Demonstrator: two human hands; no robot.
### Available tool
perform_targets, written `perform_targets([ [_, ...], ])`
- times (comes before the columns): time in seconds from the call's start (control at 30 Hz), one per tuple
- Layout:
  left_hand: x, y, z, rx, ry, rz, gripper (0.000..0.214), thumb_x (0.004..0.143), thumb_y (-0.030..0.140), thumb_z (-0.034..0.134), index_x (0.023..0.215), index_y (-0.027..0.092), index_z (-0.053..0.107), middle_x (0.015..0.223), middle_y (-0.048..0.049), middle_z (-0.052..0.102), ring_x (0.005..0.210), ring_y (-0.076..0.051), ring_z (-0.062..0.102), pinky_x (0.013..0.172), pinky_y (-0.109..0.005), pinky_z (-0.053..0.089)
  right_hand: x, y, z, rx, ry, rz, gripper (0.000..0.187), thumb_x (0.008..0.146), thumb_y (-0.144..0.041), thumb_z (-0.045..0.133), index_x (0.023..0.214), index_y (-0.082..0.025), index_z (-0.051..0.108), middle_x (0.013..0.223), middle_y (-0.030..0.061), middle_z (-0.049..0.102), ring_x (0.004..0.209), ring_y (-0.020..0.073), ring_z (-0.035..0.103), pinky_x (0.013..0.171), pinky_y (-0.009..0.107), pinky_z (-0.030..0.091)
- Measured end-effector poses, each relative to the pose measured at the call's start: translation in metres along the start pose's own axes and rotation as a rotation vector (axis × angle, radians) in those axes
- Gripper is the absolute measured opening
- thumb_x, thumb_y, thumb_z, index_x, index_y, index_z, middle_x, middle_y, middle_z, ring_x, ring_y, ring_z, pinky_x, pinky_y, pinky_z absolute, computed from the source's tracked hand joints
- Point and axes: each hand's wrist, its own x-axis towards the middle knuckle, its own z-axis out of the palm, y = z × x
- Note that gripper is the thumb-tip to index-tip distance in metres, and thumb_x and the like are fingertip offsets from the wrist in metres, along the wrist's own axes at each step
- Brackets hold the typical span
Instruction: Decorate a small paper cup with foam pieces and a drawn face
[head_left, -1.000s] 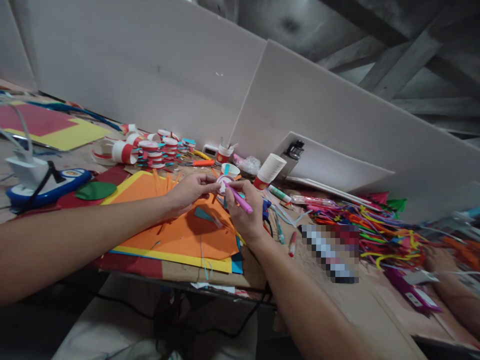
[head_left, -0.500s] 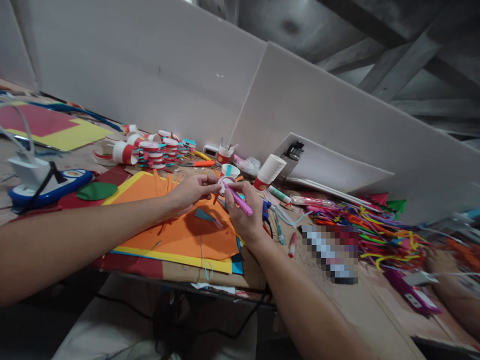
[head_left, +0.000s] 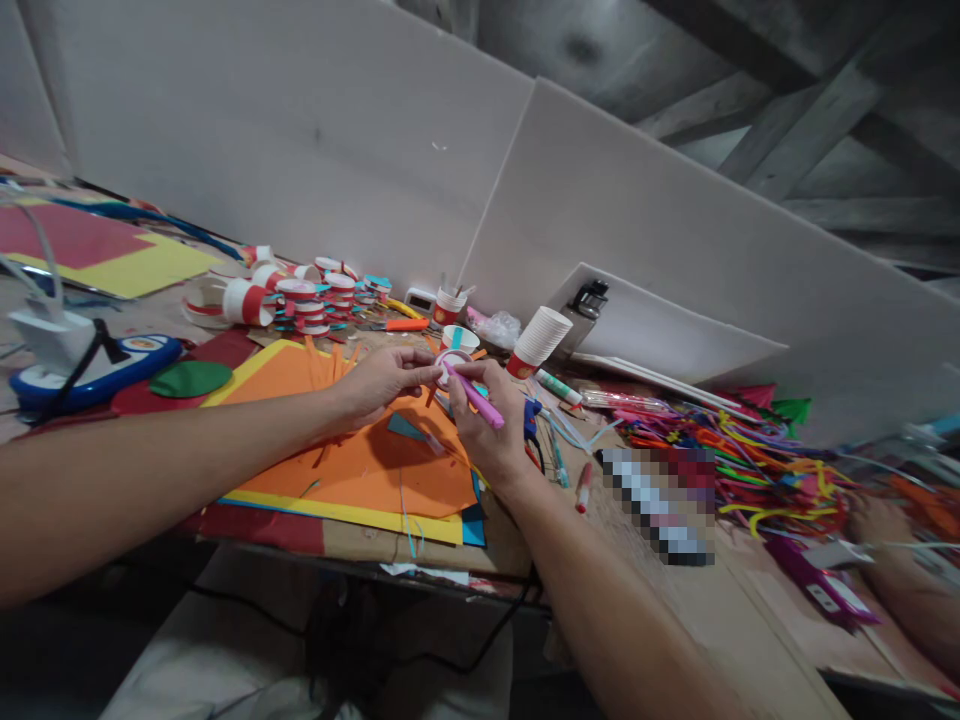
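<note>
Between the fingertips of my left hand is a small paper cup piece, its round white face turned up. My right hand grips a pink marker like a pen, its tip at the white face. Whether the tip touches cannot be made out. Thin orange strips stick out around the piece. Below both hands lie orange paper sheets on yellow ones. Just behind the fingers stands a paper cup with a blue strip.
Red-and-white cup rings are heaped at the back left. A stack of cups leans beside a dark bottle. Colourful pipe cleaners spread to the right, near another person's arm. A red marker lies by my right wrist.
The view has shifted very slightly. Both hands, the marker and the cup piece keep nearly the same position.
</note>
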Motion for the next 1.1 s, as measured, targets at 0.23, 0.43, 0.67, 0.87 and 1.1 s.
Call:
perform_targets([
  [0.23,0.0005,-0.0006,0.0001,0.001,-0.007,0.005,0.026,0.067,0.033,0.079,0.084,0.015,0.073,0.084,-0.0039,0.066,0.073,-0.011,0.055,0.066,-0.025,0.039,0.0006,-0.0015,-0.0015,0.001,-0.01,-0.008,0.008,0.088,-0.028,0.057,0.091,-0.021,0.059,0.088,0.0044,0.067,0.082,0.018,0.062,0.075,0.034,0.048],
  [0.43,0.0004,-0.0019,-0.0012,0.027,-0.008,0.016,0.028,0.067,0.035,0.079,0.086,0.016,0.072,0.087,-0.0044,0.067,0.075,-0.012,0.056,0.067,-0.026,0.039,0.0003,-0.0013,-0.0012,0.001,-0.014,-0.009,0.008,0.088,-0.028,0.057,0.09,-0.021,0.059,0.089,0.0041,0.066,0.081,0.0175,0.062,0.075,0.033,0.048],
  [0.67,-0.0008,-0.0001,0.0003,0.025,0.004,0.012,0.027,0.066,0.033,0.08,0.085,0.015,0.072,0.086,-0.0043,0.067,0.073,-0.012,0.056,0.066,-0.026,0.039,0.0003,-0.0007,-0.0004,-0.008,-0.013,-0.007,0.008,0.088,-0.028,0.057,0.089,-0.02,0.059,0.087,0.0044,0.066,0.08,0.0173,0.061,0.074,0.032,0.048],
  [0.87,-0.0001,-0.0001,0.0009,0.022,0.006,0.011,0.027,0.066,0.033,0.08,0.085,0.015,0.072,0.086,-0.0033,0.067,0.073,-0.011,0.056,0.066,-0.025,0.039,-0.0001,0.0006,0.0,-0.002,-0.016,-0.01,0.009,0.088,-0.029,0.058,0.089,-0.02,0.059,0.087,0.0042,0.066,0.079,0.0167,0.061,0.073,0.032,0.048],
  [1.1,-0.0004,-0.0002,0.0006,0.004,0.003,0.005,0.027,0.066,0.033,0.08,0.085,0.015,0.073,0.086,-0.0039,0.067,0.073,-0.011,0.055,0.066,-0.025,0.038,0.0,0.0001,0.0004,-0.003,-0.008,-0.009,0.008,0.088,-0.028,0.058,0.089,-0.02,0.059,0.087,0.0039,0.066,0.079,0.0168,0.062,0.073,0.032,0.048],
])
